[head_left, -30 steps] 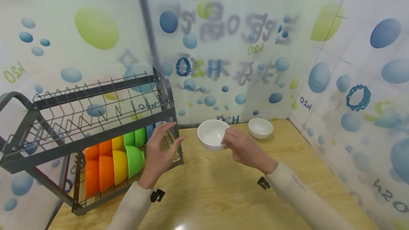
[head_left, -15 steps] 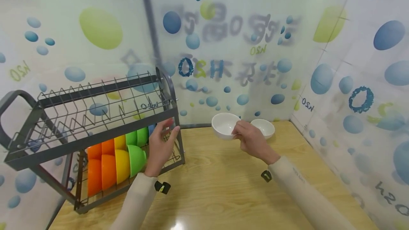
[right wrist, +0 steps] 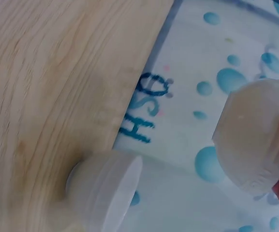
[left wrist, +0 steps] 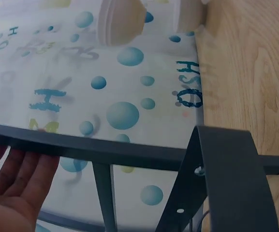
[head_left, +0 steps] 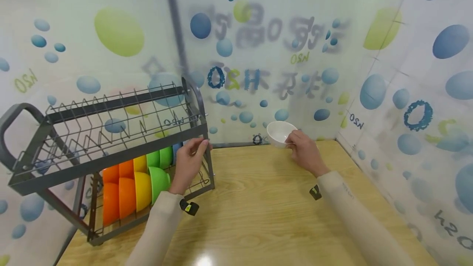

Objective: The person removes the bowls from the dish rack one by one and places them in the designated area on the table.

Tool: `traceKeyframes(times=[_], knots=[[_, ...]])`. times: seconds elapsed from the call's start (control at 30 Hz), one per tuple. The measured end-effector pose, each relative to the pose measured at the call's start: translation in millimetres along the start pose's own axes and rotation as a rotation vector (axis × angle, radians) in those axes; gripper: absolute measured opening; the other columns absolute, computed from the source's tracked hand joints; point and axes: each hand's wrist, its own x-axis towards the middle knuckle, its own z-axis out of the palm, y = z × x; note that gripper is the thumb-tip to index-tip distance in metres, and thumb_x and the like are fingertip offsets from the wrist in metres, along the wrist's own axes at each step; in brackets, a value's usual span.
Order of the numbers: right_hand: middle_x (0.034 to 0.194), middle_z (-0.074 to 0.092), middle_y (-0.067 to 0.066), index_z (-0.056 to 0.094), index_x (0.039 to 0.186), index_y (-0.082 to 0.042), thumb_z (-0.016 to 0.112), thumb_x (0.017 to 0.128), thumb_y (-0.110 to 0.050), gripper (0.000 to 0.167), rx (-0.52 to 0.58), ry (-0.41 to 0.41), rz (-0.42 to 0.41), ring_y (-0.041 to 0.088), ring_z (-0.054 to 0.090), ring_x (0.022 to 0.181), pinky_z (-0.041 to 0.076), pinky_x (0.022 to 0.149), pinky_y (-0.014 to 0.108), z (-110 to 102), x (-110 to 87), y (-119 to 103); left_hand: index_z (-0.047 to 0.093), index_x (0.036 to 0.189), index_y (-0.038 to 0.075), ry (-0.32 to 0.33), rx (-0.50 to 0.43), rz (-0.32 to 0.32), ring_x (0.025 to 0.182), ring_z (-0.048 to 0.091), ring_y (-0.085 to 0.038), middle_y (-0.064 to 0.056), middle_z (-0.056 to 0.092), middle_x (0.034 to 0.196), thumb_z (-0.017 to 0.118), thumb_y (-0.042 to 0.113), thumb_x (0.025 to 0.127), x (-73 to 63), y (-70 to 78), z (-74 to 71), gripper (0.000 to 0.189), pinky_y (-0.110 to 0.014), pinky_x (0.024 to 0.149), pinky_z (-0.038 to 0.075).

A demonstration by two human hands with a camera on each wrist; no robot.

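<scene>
My right hand (head_left: 306, 151) pinches the rim of a white bowl (head_left: 278, 133) above the back of the table. In the right wrist view the outside of this held bowl (right wrist: 253, 137) shows. A second white bowl (right wrist: 103, 191) stands on the table below it; in the head view my right hand hides nearly all of it. My left hand (head_left: 189, 163) grips the front right upright of a dark two-tier dish rack (head_left: 173, 136). In the left wrist view, the left hand's fingers (left wrist: 25, 176) curl behind the dark metal bar (left wrist: 115, 152).
Orange bowls (head_left: 127, 196), a yellow bowl (head_left: 143, 190) and green bowls (head_left: 159, 184) stand on edge in the rack's lower tier. Something blue (head_left: 177, 149) shows partly behind the left hand. The wooden table (head_left: 251, 212) meets patterned curtain walls (head_left: 236, 52) at the back and right.
My right hand has carried the white bowl to the right and back, over the second bowl. The left hand's spread fingers have closed on the rack's upright.
</scene>
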Motion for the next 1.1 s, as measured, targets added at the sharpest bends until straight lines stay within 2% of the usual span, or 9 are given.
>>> traceKeyframes(times=[0.07, 0.2, 0.43, 0.57, 0.8, 0.93, 1.1], knots=[[0.083, 0.06, 0.011, 0.06, 0.084, -0.003, 0.069, 0.077, 0.017, 0.023, -0.003, 0.001, 0.017, 0.026, 0.055, 0.076, 0.053, 0.069, 0.042, 1.4, -1.9, 8.7, 0.073, 0.111, 0.017, -0.017, 0.019, -0.007, 0.099, 0.07, -0.019, -0.005, 0.076, 0.105, 0.057, 0.044, 0.104, 1.1, -3.1, -2.3, 0.032, -0.026, 0.085, 0.054], [0.083, 0.06, 0.013, 0.06, 0.084, -0.001, 0.068, 0.074, 0.019, 0.024, -0.025, 0.014, 0.026, 0.028, 0.054, 0.076, 0.051, 0.067, 0.043, 3.4, -6.5, 25.4, 0.073, 0.11, 0.018, -0.044, 0.056, -0.021, 0.09, 0.066, -0.021, -0.005, 0.076, 0.103, 0.056, 0.043, 0.105, 2.7, -8.7, -5.8, 0.031, -0.028, 0.077, 0.052], [0.082, 0.06, 0.013, 0.06, 0.083, -0.001, 0.069, 0.077, 0.017, 0.02, -0.068, 0.012, 0.068, 0.029, 0.054, 0.075, 0.05, 0.067, 0.043, 4.2, -19.2, 53.0, 0.072, 0.112, 0.009, -0.055, 0.072, -0.032, 0.094, 0.07, -0.027, -0.013, 0.076, 0.105, 0.055, 0.03, 0.108, 4.0, -13.2, -4.0, 0.027, -0.029, 0.082, 0.058], [0.082, 0.06, 0.013, 0.061, 0.083, -0.001, 0.068, 0.076, 0.014, 0.018, -0.103, 0.004, 0.105, 0.03, 0.055, 0.075, 0.05, 0.068, 0.044, 4.8, -26.9, 65.1, 0.073, 0.11, 0.012, -0.06, 0.052, -0.019, 0.094, 0.071, -0.025, -0.01, 0.077, 0.103, 0.056, 0.035, 0.106, 5.1, -15.1, -2.9, 0.029, -0.028, 0.081, 0.058], [0.083, 0.061, 0.014, 0.061, 0.082, -0.001, 0.068, 0.076, 0.014, 0.018, -0.141, -0.052, 0.198, 0.032, 0.057, 0.078, 0.052, 0.069, 0.047, 7.4, -38.4, 71.5, 0.073, 0.108, 0.013, -0.066, 0.01, 0.003, 0.092, 0.072, -0.019, -0.008, 0.078, 0.102, 0.059, 0.043, 0.104, 7.1, -15.8, -3.9, 0.034, -0.032, 0.081, 0.06], [0.082, 0.061, 0.013, 0.059, 0.081, -0.004, 0.069, 0.076, 0.013, 0.021, -0.165, -0.072, 0.207, 0.03, 0.057, 0.076, 0.052, 0.067, 0.047, 9.5, -44.5, 70.8, 0.073, 0.11, 0.012, -0.059, 0.003, 0.005, 0.09, 0.071, -0.014, -0.01, 0.078, 0.103, 0.059, 0.042, 0.103, 6.4, -14.0, -4.7, 0.033, -0.027, 0.078, 0.059], [0.083, 0.062, 0.016, 0.06, 0.081, -0.001, 0.069, 0.077, 0.017, 0.02, -0.165, -0.065, 0.207, 0.033, 0.058, 0.075, 0.053, 0.068, 0.048, 14.6, -52.9, 71.5, 0.072, 0.111, 0.009, -0.052, -0.002, 0.011, 0.089, 0.07, -0.01, -0.012, 0.077, 0.103, 0.06, 0.04, 0.104, 6.1, -12.4, -4.7, 0.034, -0.024, 0.077, 0.058]])
